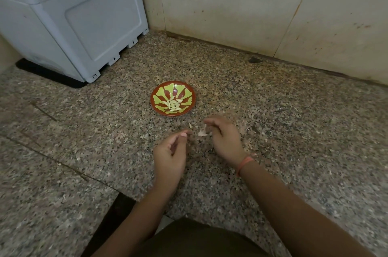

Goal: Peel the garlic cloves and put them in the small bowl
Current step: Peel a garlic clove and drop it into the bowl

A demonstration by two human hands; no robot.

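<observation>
Grey and brown speckled stone makes up the counter in the head view. On it, near the middle, sits the small bowl. It is red with yellow-green leaf shapes. A little heap of peeled garlic cloves lies in the bottom of the bowl. They are pale and shiny.

Both hands are over the counter, just in front of the bowl and not touching it. The left hand has its fingers curled in, and the thumb tip is close to the first finger. I see nothing between them, but something small could hide there, so I cannot tell if it holds a thing. The right hand bends its fingers down and pinches a pale garlic piece at the tips. That piece is blurry, so I cannot tell if it is skin or clove. An orange band goes round the right wrist.

One tiny pale bit lies alone on the counter, between the two hands and the bowl.

At the back left stands a big light grey box on a dark base. Behind the counter is a tan tiled wall with some dirty marks.
</observation>
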